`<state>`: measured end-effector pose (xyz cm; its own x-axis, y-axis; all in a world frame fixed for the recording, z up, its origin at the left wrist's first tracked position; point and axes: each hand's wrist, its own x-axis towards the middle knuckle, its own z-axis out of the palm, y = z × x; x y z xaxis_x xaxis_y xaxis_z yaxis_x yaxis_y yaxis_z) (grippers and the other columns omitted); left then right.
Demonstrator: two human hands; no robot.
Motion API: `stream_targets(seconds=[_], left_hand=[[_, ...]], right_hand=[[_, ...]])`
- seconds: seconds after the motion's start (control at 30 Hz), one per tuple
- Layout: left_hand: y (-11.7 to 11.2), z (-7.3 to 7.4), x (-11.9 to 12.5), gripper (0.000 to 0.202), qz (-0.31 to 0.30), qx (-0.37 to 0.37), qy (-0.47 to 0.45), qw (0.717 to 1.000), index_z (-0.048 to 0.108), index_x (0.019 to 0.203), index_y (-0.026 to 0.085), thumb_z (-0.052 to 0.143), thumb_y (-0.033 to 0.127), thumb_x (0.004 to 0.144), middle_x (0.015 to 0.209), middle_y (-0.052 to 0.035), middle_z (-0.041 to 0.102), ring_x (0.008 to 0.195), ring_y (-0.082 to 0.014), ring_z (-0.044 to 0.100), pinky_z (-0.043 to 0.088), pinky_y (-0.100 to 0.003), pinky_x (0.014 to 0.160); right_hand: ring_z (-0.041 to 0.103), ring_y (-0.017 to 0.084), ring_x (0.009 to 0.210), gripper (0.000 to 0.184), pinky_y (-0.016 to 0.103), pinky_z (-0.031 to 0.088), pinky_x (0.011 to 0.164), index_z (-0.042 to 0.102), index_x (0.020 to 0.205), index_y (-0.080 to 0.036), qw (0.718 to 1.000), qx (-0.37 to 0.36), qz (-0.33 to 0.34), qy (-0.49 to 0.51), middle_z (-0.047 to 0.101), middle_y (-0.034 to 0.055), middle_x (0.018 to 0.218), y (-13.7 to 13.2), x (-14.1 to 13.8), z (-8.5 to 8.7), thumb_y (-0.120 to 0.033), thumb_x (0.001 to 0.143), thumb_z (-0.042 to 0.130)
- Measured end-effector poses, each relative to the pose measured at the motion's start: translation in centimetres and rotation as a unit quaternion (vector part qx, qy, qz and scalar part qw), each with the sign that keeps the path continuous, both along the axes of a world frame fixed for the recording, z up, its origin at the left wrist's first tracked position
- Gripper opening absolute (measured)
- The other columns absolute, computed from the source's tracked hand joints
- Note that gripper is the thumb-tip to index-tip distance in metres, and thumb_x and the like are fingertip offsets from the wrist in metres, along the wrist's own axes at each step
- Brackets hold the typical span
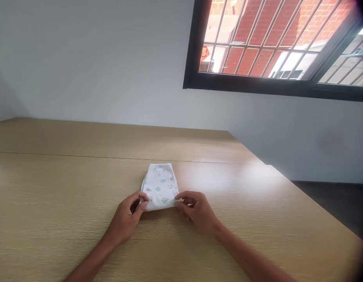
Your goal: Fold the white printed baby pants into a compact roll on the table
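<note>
A white cloth (160,186) printed with small green and brownish figures lies folded on the wooden table, with more than one layer showing along its left side. My left hand (129,214) pinches the near left corner between thumb and fingers. At the near right corner, my right hand (196,209) has thumb and forefinger closed on the fabric, its other fingers curled beneath. The near edge between the two hands looks slightly raised off the tabletop. Whether the cloth is a garment or a plain piece of fabric, I cannot tell.
The wooden table (67,188) spreads out on both sides, with a seam (81,155) running across behind the cloth. A pale wall (96,62) stands beyond it. A dark-framed barred window (257,80) is at upper right. The table's right edge slants down toward dark floor (331,199).
</note>
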<state>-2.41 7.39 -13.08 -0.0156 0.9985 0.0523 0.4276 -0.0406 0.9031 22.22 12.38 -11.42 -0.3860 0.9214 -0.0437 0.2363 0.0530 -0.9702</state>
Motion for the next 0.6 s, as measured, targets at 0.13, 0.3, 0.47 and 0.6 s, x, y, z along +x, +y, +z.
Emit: stream_targets(seconds=[0.13, 0.3, 0.47, 0.6], left_hand=[[0.0, 0.0, -0.5, 0.037, -0.03, -0.006, -0.009, 1.0, 0.057, 0.113, 0.025, 0.069, 0.036, 0.08, 0.098, -0.0005, 0.062, 0.085, -0.0196, 0.057, 0.045, -0.027, 0.076], [0.7, -0.3, -1.4, 0.031, -0.034, -0.008, -0.007, 0.999, 0.061, 0.108, 0.022, 0.066, 0.03, 0.078, 0.091, -0.0011, 0.063, 0.08, -0.0199, 0.058, 0.045, -0.028, 0.071], [1.0, -0.2, -1.9, 0.036, -0.045, -0.014, -0.012, 0.999, 0.062, 0.109, 0.022, 0.071, 0.039, 0.078, 0.096, -0.0027, 0.066, 0.083, -0.021, 0.06, 0.045, -0.028, 0.07], [0.9, -0.2, -2.0, 0.041, -0.043, -0.02, -0.016, 0.999, 0.063, 0.11, 0.021, 0.071, 0.048, 0.08, 0.102, -0.005, 0.068, 0.091, -0.0235, 0.061, 0.045, -0.03, 0.074]], right_hand=[[0.05, 0.011, 0.049, 0.027, 0.024, 0.045, 0.047, 0.066, 0.095, -0.016, 1.0, 0.011, 0.007, -0.007, 0.061, -0.0007, 0.063, 0.1, 0.2, -0.2, -0.039, 0.081, 0.067], [0.049, 0.012, 0.059, 0.028, 0.025, 0.044, 0.056, 0.07, 0.102, -0.018, 0.997, 0.07, -0.001, -0.041, 0.058, -0.0019, 0.068, 0.3, 0.5, -0.2, -0.029, 0.076, 0.071], [0.047, 0.012, 0.061, 0.028, 0.025, 0.042, 0.058, 0.071, 0.105, -0.02, 0.992, 0.111, -0.002, -0.061, 0.06, -0.0006, 0.075, 0.5, 0.8, -0.3, -0.027, 0.078, 0.069], [0.047, 0.012, 0.062, 0.03, 0.025, 0.042, 0.058, 0.071, 0.107, -0.02, 0.99, 0.126, 0.004, -0.067, 0.06, 0.0002, 0.079, 0.5, 0.8, -0.4, -0.028, 0.078, 0.069]])
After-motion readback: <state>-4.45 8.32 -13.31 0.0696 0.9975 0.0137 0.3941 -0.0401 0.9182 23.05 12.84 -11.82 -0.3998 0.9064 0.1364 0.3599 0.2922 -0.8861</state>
